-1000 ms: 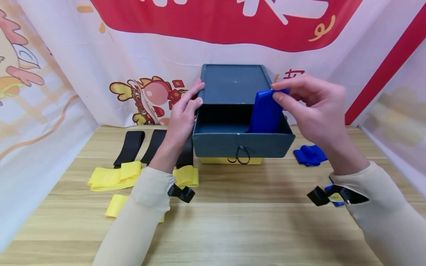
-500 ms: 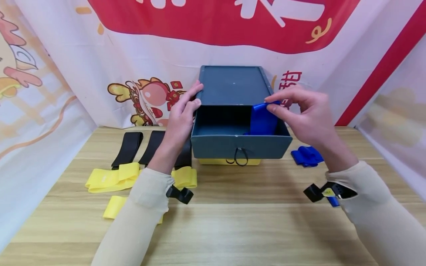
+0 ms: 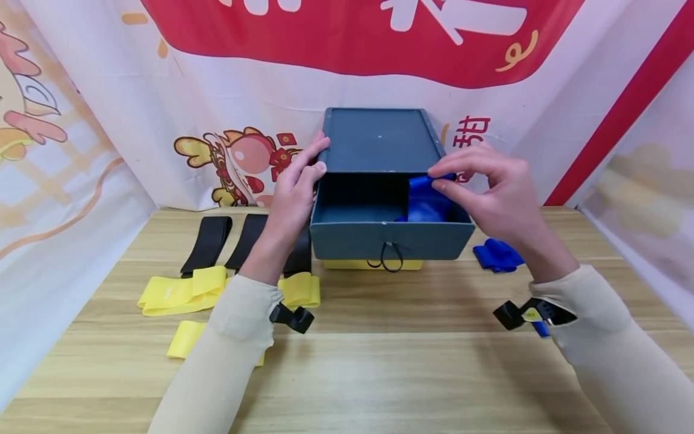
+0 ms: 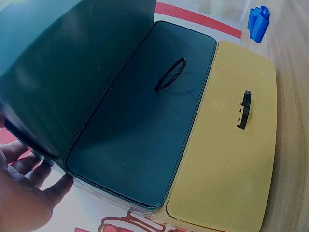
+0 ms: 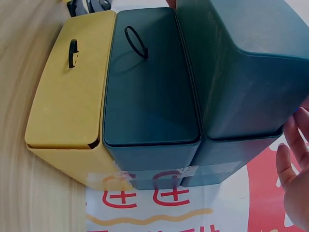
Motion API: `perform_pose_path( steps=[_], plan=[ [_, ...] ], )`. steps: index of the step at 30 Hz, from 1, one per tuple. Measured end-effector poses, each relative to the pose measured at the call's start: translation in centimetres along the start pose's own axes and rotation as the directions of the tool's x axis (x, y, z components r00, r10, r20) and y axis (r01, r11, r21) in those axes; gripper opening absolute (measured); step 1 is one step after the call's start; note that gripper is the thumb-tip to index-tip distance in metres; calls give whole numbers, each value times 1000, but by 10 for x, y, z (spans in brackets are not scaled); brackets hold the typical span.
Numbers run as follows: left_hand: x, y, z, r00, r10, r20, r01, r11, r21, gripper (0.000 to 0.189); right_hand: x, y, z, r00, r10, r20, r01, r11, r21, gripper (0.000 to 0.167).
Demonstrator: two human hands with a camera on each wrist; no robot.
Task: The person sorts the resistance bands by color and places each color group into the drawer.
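A dark teal drawer unit (image 3: 382, 140) stands at the back of the table, its top drawer (image 3: 390, 242) pulled out. My right hand (image 3: 499, 187) pinches the upper edge of a blue resistance band (image 3: 428, 202) between thumb and fingers. The lower part of the band hangs inside the drawer's right half, partly hidden by the drawer front. Against the unit's left side rests my left hand (image 3: 293, 196), fingers extended along the upper edge. In the left wrist view its fingertips touch the side near the drawers' seam. From the right wrist view, the band is out of sight behind the drawer.
Below are a shut teal drawer (image 4: 140, 116) and a yellow drawer (image 4: 227, 135), each with a black loop handle. Black bands (image 3: 207, 244) and yellow bands (image 3: 184, 292) lie left on the table. A folded blue band (image 3: 497, 256) lies right; another blue piece (image 3: 540, 328) shows beneath the right wrist.
My right hand has moved down and left, lowering the blue resistance band deeper into the open top drawer. My left hand has stayed against the unit's side.
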State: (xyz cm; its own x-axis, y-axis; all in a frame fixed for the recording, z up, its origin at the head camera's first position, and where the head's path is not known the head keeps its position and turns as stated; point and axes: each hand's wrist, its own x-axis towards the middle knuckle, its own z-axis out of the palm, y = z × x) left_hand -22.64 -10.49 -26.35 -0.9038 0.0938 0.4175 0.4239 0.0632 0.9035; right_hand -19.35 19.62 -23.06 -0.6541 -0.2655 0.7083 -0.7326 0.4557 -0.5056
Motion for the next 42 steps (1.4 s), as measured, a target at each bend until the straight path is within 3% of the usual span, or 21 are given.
perform_pose_path(
  steps=[42],
  plan=[
    [-1, 0, -2, 1000, -24, 11, 24, 1000, 9, 47, -4, 5, 0, 998, 62, -26, -64, 995, -71, 30]
  ],
)
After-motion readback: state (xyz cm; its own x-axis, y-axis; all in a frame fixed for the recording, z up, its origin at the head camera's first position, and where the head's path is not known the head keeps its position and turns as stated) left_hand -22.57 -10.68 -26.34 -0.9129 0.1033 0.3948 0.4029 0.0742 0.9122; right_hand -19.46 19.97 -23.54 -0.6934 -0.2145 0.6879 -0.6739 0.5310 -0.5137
